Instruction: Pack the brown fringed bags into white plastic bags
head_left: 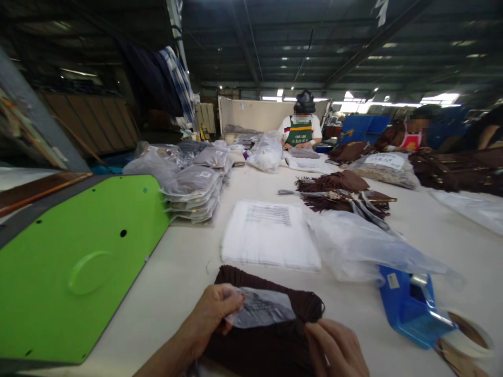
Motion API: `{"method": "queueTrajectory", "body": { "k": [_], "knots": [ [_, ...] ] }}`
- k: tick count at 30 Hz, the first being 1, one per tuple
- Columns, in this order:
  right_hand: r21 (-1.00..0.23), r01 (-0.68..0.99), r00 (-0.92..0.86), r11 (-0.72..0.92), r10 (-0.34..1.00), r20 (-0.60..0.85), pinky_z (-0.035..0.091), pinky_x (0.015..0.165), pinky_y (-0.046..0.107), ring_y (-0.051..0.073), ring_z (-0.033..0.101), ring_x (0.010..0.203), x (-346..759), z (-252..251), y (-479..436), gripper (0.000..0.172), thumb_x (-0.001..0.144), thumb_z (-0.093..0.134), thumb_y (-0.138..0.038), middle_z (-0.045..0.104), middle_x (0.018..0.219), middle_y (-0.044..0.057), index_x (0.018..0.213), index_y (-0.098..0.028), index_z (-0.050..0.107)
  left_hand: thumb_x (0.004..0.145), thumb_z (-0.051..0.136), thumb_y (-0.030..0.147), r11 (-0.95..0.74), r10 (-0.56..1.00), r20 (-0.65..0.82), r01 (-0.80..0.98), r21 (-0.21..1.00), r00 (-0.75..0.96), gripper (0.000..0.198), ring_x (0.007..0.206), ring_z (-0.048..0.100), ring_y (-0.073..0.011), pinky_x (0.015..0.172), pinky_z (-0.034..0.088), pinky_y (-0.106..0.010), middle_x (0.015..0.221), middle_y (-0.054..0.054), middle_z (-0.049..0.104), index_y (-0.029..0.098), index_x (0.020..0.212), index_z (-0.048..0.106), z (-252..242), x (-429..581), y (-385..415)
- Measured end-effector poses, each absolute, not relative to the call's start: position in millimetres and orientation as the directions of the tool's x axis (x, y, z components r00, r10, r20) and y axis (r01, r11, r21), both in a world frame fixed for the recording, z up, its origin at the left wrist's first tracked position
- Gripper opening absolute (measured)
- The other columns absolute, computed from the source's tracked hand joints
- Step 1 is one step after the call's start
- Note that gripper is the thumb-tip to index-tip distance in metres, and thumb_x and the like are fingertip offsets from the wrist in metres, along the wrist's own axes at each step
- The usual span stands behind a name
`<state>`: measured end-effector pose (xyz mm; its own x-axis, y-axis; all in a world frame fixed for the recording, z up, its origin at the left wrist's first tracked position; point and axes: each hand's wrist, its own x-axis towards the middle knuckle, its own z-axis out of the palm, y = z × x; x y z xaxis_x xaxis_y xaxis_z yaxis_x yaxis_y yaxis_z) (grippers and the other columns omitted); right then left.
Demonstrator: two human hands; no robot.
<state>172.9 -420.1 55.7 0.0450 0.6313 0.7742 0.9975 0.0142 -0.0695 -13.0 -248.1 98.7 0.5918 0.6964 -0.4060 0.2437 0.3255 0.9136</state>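
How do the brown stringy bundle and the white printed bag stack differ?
Colour: the brown bundle is dark; the white bag stack is pale with dark printed lines.
Surface: the bundle shows loose strands; the stack looks smooth.
Contact: the right hand touches the bundle; neither hand touches the stack.

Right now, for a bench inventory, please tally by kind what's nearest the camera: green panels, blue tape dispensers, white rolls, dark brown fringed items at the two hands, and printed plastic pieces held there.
Green panel: 1
Blue tape dispenser: 1
White roll: 1
Dark brown fringed item: 1
Printed plastic piece: 1
Total: 5
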Motion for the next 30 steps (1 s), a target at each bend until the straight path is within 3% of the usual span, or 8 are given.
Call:
{"method": "queueTrajectory", "body": {
  "k": [6,11,15,18,20,23,26,30],
  "knots": [
    [-0.317,0.931,0.067,0.181,0.769,0.635,0.049,0.082,0.031,0.022,0.058,0.101,145,87,-392,0.052,0.073,0.061,-0.03,0.063,0.107,0.01,0.12,-0.015,0.045,0.061,0.062,0.043,0.228,0.56,-0.407,0.338,0.913,0.721,0.03,0.035,0.035,-0.0058,0.034,0.027,-0.018,0.042,0.007,0.045,0.014,0.067,0.056,116,-11,-262],
    [-0.507,0.853,0.172,0.121,0.853,0.493,0.049,0.071,0.025,0.014,0.063,0.078,130,78,-382,0.037,0.078,0.04,-0.013,0.067,0.091,0.002,0.112,-0.021,0.049,0.062,0.055,0.034,0.158,0.569,-0.418,0.405,0.901,0.708,0.018,0.035,0.035,-0.006,0.035,0.025,-0.017,0.04,0.007,0.043,0.016,0.058,0.052,129,-13,-257],
    [-0.865,0.495,0.409,-0.085,0.901,0.145,0.043,0.056,0.023,0.013,0.058,0.061,133,67,-389,0.016,0.081,0.04,-0.028,0.061,0.067,-0.002,0.089,-0.022,0.053,0.059,0.056,0.036,0.174,0.593,-0.448,0.437,0.883,0.669,0.02,0.031,0.029,-0.0049,0.034,0.018,-0.018,0.034,0.008,0.039,0.017,0.054,0.05,127,-24,-246],
    [-0.973,0.146,0.493,-0.176,0.866,-0.083,0.04,0.049,0.021,0.012,0.055,0.056,135,61,-390,0.02,0.08,0.044,-0.038,0.058,0.065,-0.002,0.085,-0.021,0.053,0.061,0.053,0.041,0.177,0.575,-0.468,0.456,0.872,0.671,0.025,0.03,0.027,-0.0051,0.033,0.017,-0.018,0.032,0.008,0.037,0.018,0.053,0.048,115,-26,-242],
    [-0.974,0.053,0.535,-0.22,0.83,-0.159,0.039,0.044,0.021,0.012,0.053,0.051,137,57,-390,0.026,0.08,0.045,-0.045,0.056,0.062,-0.003,0.085,-0.021,0.053,0.064,0.049,0.044,0.151,0.599,-0.473,0.488,0.859,0.646,0.027,0.03,0.028,-0.006,0.033,0.018,-0.019,0.033,0.008,0.037,0.019,0.054,0.045,104,-22,-241],
    [-0.923,0.297,0.63,-0.247,0.777,-0.005,0.044,0.045,0.022,0.014,0.056,0.051,143,51,-386,0.031,0.081,0.046,-0.05,0.06,0.061,-0.001,0.087,-0.021,0.056,0.072,0.041,0.041,-0.049,0.7,-0.412,0.614,0.787,0.584,0.025,0.032,0.037,-0.0095,0.036,0.025,-0.02,0.037,0.007,0.039,0.021,0.057,0.041,90,-14,-236],
    [-0.694,0.679,0.595,-0.238,0.732,0.33,0.05,0.054,0.024,0.016,0.064,0.06,150,46,-380,0.031,0.085,0.042,-0.044,0.068,0.073,0.004,0.092,-0.02,0.06,0.078,0.042,0.032,-0.277,0.792,-0.264,0.71,0.648,0.55,0.024,0.048,0.052,-0.0142,0.048,0.034,-0.022,0.047,0.003,0.047,0.02,0.057,0.043,82,-6,-232],
    [-0.346,0.908,0.406,-0.237,0.702,0.585,0.052,0.056,0.022,0.016,0.066,0.058,152,35,-374,0.034,0.091,0.034,-0.034,0.07,0.075,0.007,0.098,-0.014,0.061,0.082,0.045,0.023,-0.39,0.835,-0.152,0.765,0.512,0.528,0.017,0.068,0.059,-0.022,0.064,0.039,-0.03,0.063,-0.004,0.057,0.017,0.069,0.055,75,-5,-235]
  ]
}}
